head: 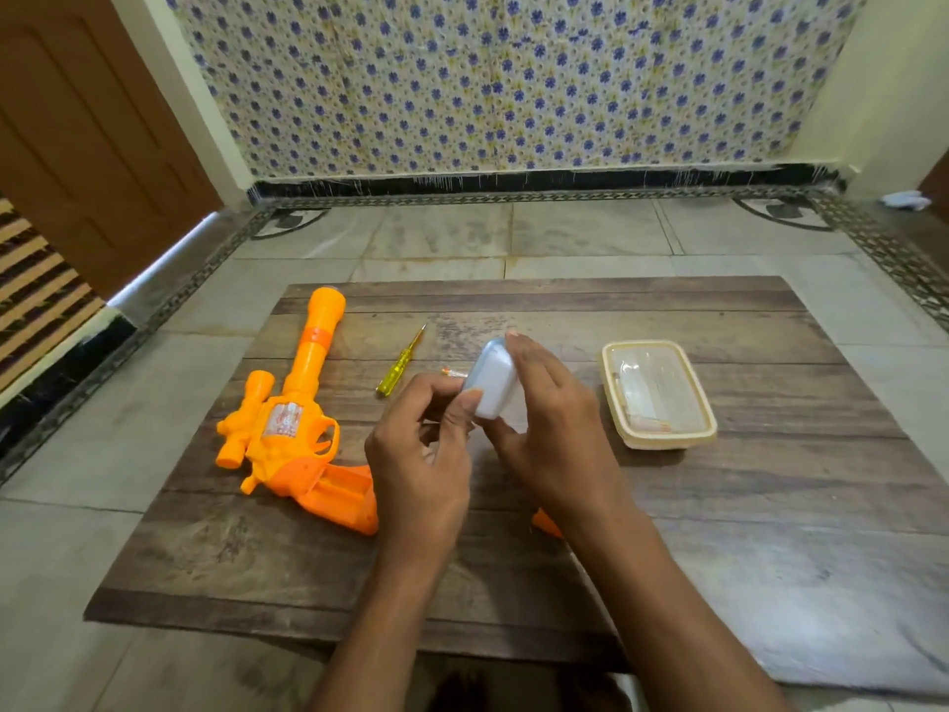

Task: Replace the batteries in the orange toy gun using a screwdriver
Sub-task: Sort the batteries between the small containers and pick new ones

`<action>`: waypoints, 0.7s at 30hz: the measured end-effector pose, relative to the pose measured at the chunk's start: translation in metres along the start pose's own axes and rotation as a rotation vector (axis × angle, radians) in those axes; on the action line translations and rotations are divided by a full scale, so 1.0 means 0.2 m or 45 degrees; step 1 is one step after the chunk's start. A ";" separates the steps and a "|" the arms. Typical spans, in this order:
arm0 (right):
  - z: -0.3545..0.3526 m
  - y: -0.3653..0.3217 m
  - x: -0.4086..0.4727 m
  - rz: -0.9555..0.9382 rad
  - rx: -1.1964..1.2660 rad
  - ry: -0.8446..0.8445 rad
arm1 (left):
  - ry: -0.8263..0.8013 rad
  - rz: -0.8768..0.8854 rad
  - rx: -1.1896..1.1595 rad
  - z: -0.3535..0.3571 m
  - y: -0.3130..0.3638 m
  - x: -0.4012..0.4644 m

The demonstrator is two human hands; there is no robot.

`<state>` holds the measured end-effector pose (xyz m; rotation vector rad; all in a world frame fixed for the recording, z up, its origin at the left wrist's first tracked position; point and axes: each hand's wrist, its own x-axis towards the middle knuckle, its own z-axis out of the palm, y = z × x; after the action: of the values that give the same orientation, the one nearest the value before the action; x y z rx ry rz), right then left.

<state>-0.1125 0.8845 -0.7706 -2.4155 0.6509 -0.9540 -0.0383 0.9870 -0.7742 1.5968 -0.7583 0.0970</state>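
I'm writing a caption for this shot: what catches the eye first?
The bright orange toy gun lying at the left of the wooden board, a yellow screwdriver beside it. At centre, both hands, left and right, hold a small pale box.

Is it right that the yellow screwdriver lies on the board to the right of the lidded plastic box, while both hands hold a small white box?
Not quite. The head view shows the yellow screwdriver lying left of the lidded plastic box, beside the orange toy gun. The rest holds: the left hand and right hand hold the small white box.
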 end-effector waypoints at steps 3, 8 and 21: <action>0.01 0.02 -0.02 -0.024 0.006 0.019 | 0.032 0.061 0.076 0.01 0.02 -0.01; 0.01 0.03 -0.04 -0.138 -0.063 -0.094 | 0.078 0.119 0.150 0.03 0.06 -0.02; 0.02 0.04 -0.04 -0.283 -0.038 -0.140 | 0.209 0.150 0.269 0.01 0.03 0.00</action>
<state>-0.1171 0.8826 -0.7816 -2.5853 0.3651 -0.8934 -0.0426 0.9846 -0.7697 1.7188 -0.7317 0.4003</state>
